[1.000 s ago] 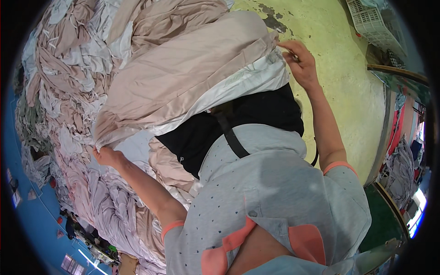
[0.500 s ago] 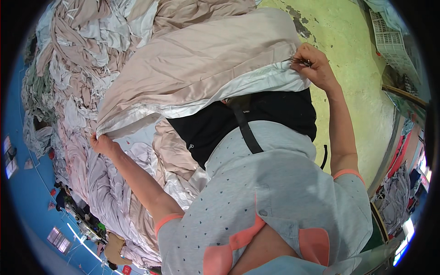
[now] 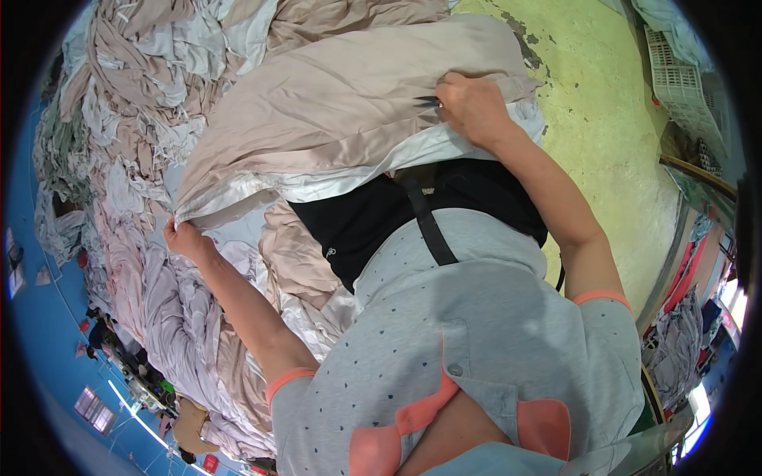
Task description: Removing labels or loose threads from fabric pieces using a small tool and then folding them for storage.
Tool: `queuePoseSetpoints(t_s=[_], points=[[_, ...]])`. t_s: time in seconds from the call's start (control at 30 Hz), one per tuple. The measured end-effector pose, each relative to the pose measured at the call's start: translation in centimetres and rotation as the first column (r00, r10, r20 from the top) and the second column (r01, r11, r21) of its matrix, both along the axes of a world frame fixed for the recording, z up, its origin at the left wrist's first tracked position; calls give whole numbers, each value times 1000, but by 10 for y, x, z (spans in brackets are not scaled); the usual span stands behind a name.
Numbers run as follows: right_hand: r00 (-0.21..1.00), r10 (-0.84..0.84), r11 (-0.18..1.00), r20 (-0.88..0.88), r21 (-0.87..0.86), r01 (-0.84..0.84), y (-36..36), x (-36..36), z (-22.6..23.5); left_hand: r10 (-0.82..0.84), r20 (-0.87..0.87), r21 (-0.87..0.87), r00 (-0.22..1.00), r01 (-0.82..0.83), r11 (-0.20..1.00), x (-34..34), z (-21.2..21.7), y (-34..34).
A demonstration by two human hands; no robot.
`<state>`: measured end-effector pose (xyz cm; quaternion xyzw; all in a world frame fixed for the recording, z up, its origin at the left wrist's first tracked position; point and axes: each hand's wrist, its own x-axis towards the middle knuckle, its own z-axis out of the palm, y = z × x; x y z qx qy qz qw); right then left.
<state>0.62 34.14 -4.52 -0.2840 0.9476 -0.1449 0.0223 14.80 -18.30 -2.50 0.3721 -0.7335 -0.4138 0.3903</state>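
Observation:
A large beige cloth [image 3: 349, 103] with a white layer under it is stretched across my front. My left hand [image 3: 184, 236] is closed on its lower left corner. My right hand [image 3: 468, 107] grips the cloth's upper right edge and also holds small dark scissors [image 3: 427, 101], whose tips point left over the fabric. Below the cloth lie a black apron [image 3: 373, 218] and its strap.
A big heap of beige, white and mauve cloths [image 3: 143, 159] fills the left side. Yellow-green floor [image 3: 603, 135] lies to the right, with a white plastic crate [image 3: 683, 79] at the far right. Hanging garments [image 3: 683, 349] are at the lower right edge.
My right hand has slid left along the cloth's top edge, toward the middle. My left hand has held its corner. The cloth now hangs more spread out.

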Motion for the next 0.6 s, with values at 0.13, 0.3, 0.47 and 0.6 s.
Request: queuePoseSetpoints(t_s=[0.13,0.3,0.47,0.6], points=[[994,-105,944,10,-313,103,26,-13,13,5,8,-4,1000,-5,1000,6,-7,-11],[936,-230,768,267,-541,343,42,-16,37,1,9,2,1000,-1,1000,7,-12,-13],[996,-91,996,-20,-14,91,-10,0,13,-28,-22,59,999,29,998,1,-15,-9],[1000,16,993,-13,114,-14,-10,-10,-12,-39,-42,57,998,41,998,1,-16,-12]])
